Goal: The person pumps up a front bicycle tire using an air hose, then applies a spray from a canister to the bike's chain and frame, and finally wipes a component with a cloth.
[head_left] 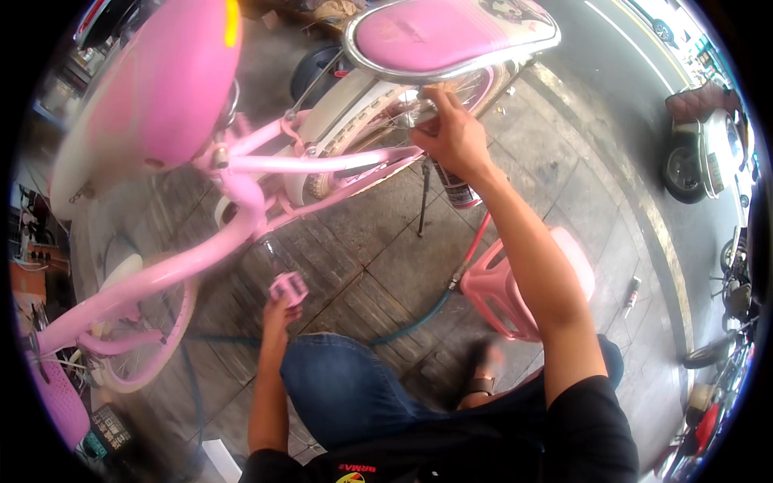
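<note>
While left hand [279,311] grips pedal [289,288], right hand [456,137] outstretched

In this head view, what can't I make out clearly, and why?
All in the head view:
Can: upper part hidden by the right hand, so its hold is unclear.
Left hand: how each fingertip sits on the pink pedal, too small.
Pink basket: cut off by the dark rim at left.
Sandalled foot: toes blurred.
</note>
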